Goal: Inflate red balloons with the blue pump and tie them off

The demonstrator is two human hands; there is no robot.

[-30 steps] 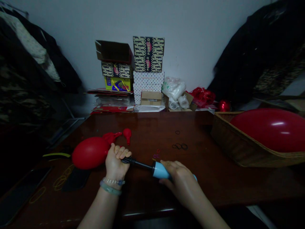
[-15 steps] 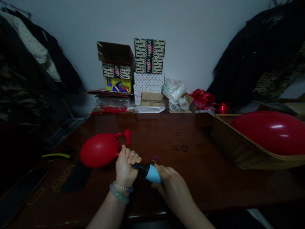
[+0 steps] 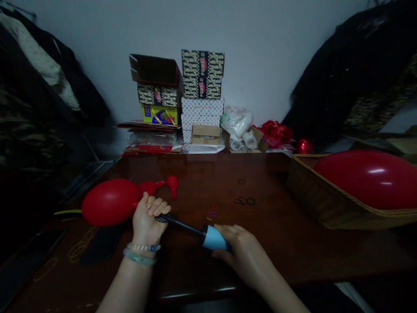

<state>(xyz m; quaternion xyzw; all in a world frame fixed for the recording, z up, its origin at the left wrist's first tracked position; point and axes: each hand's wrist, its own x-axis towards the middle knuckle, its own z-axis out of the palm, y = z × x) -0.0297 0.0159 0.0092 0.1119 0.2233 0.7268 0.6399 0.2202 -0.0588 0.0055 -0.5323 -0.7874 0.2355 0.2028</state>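
- We've got left hand [image 3: 148,219] fingers closed on pump [image 3: 213,238], black end, beside red balloon [image 3: 110,202]
- Our right hand [image 3: 243,248] grips its blue body, above worktop [image 3: 276,248] near edge
- Red balloon: toward left edge
- Basket [image 3: 325,208]: right edge

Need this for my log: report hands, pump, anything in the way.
Left hand closed on pump's black end, red balloon beside it. Right hand gripping blue barrel. Black rod bare between; no obstruction visible.
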